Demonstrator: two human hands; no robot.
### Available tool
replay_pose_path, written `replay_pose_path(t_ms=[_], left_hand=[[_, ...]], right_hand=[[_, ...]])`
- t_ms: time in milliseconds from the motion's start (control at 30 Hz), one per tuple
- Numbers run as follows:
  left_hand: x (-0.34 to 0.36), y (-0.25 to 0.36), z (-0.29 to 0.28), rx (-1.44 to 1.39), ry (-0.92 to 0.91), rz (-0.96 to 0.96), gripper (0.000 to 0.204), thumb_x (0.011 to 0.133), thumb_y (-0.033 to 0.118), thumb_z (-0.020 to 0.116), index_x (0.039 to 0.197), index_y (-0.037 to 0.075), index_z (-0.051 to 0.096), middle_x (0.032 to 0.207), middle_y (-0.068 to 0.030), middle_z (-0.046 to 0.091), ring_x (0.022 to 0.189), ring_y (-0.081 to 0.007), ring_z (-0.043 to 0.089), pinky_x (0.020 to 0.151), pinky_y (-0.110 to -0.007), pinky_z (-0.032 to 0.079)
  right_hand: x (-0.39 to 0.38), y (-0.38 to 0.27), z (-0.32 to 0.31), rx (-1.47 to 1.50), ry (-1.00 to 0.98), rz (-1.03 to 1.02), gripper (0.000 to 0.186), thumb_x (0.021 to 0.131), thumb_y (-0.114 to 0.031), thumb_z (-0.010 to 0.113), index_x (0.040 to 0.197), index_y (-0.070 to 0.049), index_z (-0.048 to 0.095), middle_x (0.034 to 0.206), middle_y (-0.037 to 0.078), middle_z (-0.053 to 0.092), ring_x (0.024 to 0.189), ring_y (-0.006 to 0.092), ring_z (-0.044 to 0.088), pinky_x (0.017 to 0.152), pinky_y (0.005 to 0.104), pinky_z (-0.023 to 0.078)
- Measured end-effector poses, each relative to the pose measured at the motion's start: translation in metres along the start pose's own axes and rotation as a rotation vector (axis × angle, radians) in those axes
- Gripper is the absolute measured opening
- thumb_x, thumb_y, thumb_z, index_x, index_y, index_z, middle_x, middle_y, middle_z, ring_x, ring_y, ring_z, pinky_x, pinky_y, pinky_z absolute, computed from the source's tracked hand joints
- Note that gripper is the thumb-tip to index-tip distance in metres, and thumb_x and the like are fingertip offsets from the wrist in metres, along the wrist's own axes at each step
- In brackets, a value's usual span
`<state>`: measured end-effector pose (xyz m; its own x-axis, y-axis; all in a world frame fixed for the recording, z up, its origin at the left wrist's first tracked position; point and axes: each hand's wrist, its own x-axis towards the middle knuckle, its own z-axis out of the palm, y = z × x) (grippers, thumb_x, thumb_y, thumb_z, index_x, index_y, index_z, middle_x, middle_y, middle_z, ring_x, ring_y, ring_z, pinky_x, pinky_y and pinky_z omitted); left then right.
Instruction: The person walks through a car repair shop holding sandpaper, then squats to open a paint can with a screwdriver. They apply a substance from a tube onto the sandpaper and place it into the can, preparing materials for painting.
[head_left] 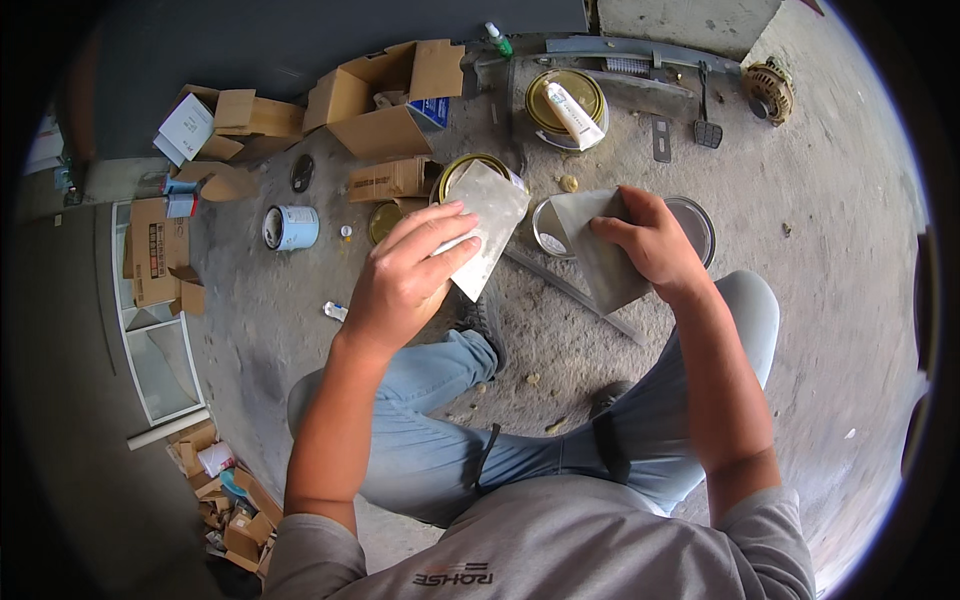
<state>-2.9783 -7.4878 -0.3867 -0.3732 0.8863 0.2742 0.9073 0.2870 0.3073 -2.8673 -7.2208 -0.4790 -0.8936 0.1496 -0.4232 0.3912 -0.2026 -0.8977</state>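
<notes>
My left hand [400, 270] holds a thin, flat grey plate [497, 225], its fingers lying over the near face and the thumb hidden behind. Some pale smears show on that plate. To the right, my right hand [658, 238] grips a second flat grey plate [595, 262] at its upper right edge, thumb on the near face. The two plates are tilted and apart from each other, held above the floor between my knees. Behind the left plate, a round tin with a gold rim [482, 158] is partly hidden. Round metal rims [703, 215] show behind the right one.
A large tin [535, 115] carries a white tube [574, 115]. A light blue can [297, 228] and opened cardboard boxes [365, 95] stand left. A metal strip [570, 285] lies below the plates. A pedal [708, 130] and a round machine part [768, 90] lie far right.
</notes>
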Motion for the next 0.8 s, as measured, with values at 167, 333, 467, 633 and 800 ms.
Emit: replay_pose_path(t_ms=[167, 333, 467, 633, 800], left_hand=[[0.004, 0.012, -0.003, -0.026, -0.041, 0.051, 0.032, 0.069, -0.010, 0.067, 0.098, 0.001, 0.074, 0.112, -0.0111, 0.071, 0.113, -0.0320, 0.066, 0.094, -0.042, 0.057], [0.006, 0.013, -0.001, -0.013, -0.034, 0.051, 0.028, 0.072, -0.007, 0.069, 0.099, 0.001, 0.074, 0.112, -0.0127, 0.071, 0.111, -0.0317, 0.067, 0.093, -0.041, 0.057], [0.000, 0.005, 0.002, -0.007, -0.073, -0.120, 0.021, 0.079, -0.003, 0.069, 0.099, -0.001, 0.072, 0.107, -0.0157, 0.071, 0.103, -0.0323, 0.068, 0.087, -0.040, 0.057], [-0.014, -0.004, -0.002, -0.181, -0.151, -0.841, 0.012, 0.098, 0.005, 0.055, 0.106, 0.002, 0.063, 0.097, -0.0131, 0.070, 0.093, -0.0280, 0.069, 0.083, -0.033, 0.055], [-0.024, 0.003, 0.016, -1.174, 0.037, -1.115, 0.023, 0.102, 0.007, 0.054, 0.124, 0.002, 0.057, 0.114, -0.0077, 0.069, 0.103, -0.0157, 0.067, 0.086, -0.034, 0.056]], right_hand=[[0.013, 0.011, 0.002, 0.003, 0.005, 0.019, 0.026, 0.086, -0.012, 0.070, 0.105, 0.003, 0.061, 0.096, 0.007, 0.066, 0.088, 0.0141, 0.061, 0.080, 0.0299, 0.050], [-0.008, -0.001, 0.034, -0.137, -0.128, 0.007, 0.027, 0.089, -0.013, 0.069, 0.107, 0.004, 0.060, 0.094, 0.006, 0.066, 0.089, 0.0130, 0.061, 0.081, 0.0298, 0.050], [-0.033, 0.003, 0.053, 0.007, -0.550, -0.142, 0.021, 0.089, -0.011, 0.069, 0.100, 0.004, 0.060, 0.085, 0.005, 0.063, 0.083, 0.0105, 0.055, 0.077, 0.0313, 0.049], [0.000, 0.011, 0.026, 0.513, -0.022, -0.178, 0.014, 0.101, -0.011, 0.056, 0.110, -0.002, 0.063, 0.096, -0.001, 0.066, 0.087, 0.0077, 0.058, 0.081, 0.0235, 0.046], [0.016, 0.009, 0.025, 0.711, -0.091, -0.271, 0.024, 0.104, -0.014, 0.056, 0.124, -0.003, 0.064, 0.111, 0.001, 0.069, 0.097, 0.0099, 0.062, 0.089, 0.0256, 0.048]])
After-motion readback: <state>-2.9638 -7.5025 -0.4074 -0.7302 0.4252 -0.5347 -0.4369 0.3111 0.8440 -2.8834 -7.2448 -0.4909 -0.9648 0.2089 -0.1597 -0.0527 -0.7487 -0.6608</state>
